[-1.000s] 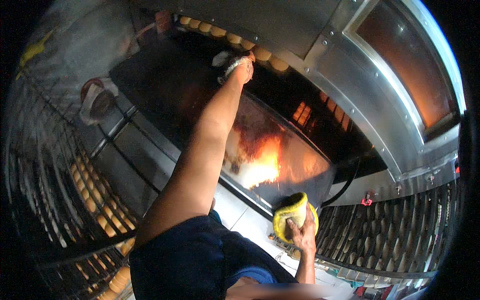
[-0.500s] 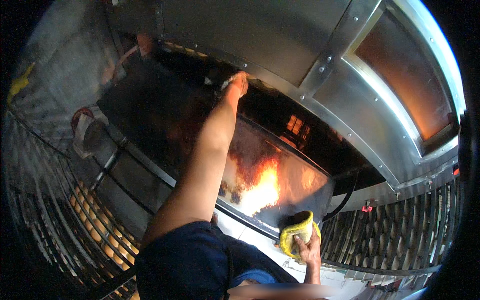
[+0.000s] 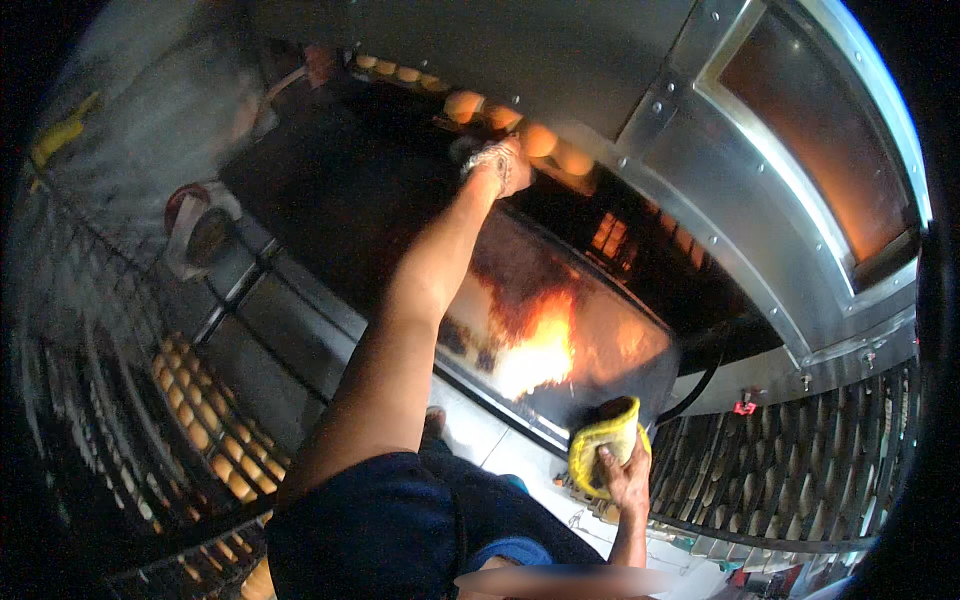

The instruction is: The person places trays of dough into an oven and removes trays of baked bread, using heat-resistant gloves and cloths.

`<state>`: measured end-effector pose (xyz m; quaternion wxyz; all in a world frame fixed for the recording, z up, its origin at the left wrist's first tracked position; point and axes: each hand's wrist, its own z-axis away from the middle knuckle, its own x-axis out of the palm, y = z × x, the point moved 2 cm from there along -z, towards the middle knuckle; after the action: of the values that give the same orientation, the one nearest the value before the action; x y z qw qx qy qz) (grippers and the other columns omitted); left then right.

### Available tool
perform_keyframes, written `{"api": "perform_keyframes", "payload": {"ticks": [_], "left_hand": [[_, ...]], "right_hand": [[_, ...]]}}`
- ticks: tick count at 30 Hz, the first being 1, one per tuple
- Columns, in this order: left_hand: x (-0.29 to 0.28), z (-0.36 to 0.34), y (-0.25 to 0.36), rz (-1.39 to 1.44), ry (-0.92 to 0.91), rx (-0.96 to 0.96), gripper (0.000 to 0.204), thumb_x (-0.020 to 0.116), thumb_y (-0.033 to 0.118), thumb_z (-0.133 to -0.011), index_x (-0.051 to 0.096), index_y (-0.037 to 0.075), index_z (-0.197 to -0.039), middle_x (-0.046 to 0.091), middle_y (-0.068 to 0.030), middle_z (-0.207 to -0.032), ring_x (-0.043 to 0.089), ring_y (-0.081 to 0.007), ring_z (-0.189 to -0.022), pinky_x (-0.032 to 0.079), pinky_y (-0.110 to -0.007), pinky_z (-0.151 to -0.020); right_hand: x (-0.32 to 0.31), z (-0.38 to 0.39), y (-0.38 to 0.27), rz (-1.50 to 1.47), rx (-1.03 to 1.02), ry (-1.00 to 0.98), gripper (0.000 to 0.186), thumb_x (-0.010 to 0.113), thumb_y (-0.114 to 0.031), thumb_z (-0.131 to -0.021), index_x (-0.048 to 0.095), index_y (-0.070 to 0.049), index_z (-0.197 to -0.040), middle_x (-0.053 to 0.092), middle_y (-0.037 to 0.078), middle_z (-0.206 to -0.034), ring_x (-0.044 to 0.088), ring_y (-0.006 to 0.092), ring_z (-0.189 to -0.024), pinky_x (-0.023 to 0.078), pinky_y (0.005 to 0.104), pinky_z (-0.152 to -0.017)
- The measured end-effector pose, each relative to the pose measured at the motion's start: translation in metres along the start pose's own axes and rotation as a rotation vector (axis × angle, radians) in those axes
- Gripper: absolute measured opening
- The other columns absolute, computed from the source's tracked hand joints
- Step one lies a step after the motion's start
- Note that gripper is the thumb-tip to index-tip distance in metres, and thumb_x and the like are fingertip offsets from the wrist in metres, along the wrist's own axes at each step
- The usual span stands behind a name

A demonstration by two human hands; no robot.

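Note:
My left hand (image 3: 505, 165) reaches into the dark oven opening (image 3: 690, 280), fingers closed on a crumpled cloth (image 3: 480, 158) at the edge of a tray of golden buns (image 3: 540, 140); whether it grips the tray itself I cannot tell. Below the opening, flames glow bright on a metal panel (image 3: 530, 340). Low at the right, my right hand (image 3: 625, 475) holds a folded pad with a yellow rim (image 3: 605, 440), its thumb across the pad.
Slatted racks of buns (image 3: 210, 420) stand at the lower left. Racks of trays (image 3: 770, 460) are at the lower right. A metal door with a window (image 3: 820, 140) is at the upper right. A ring with a cloth (image 3: 200, 230) hangs at the left, over metal rails.
Since half a second ago my left hand has moved slightly right, and more buns show at the opening. My right hand and pad sit slightly farther right in the picture.

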<state>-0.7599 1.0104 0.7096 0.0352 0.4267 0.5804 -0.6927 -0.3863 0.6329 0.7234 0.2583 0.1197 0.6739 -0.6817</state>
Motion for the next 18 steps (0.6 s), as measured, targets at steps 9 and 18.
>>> {"api": "perform_keyframes", "payload": {"ticks": [9, 18], "left_hand": [[-0.062, 0.143, 0.114, -1.460, -0.132, -0.368, 0.042, 0.039, 0.037, -0.090, 0.055, 0.008, -0.115, 0.060, -0.0088, -0.117, 0.056, -0.0195, -0.107, 0.042, -0.038, -0.094], [-0.328, 0.334, 0.252, -2.475, -1.133, 0.587, 0.035, 0.042, 0.032, -0.090, 0.057, 0.006, -0.108, 0.062, -0.0078, -0.102, 0.059, -0.0209, -0.094, 0.047, -0.040, -0.083]], "right_hand": [[-0.033, 0.012, 0.036, -0.290, -0.096, 0.034, 0.036, 0.061, -0.028, -0.089, 0.057, 0.003, -0.107, 0.063, 0.009, -0.097, 0.056, 0.0150, -0.088, 0.046, 0.0315, -0.080], [-0.092, 0.118, 0.069, -1.007, 0.066, -0.352, 0.058, 0.061, -0.041, -0.087, 0.046, -0.003, -0.129, 0.057, 0.015, -0.120, 0.058, 0.0290, -0.105, 0.047, 0.0430, -0.094]]}}
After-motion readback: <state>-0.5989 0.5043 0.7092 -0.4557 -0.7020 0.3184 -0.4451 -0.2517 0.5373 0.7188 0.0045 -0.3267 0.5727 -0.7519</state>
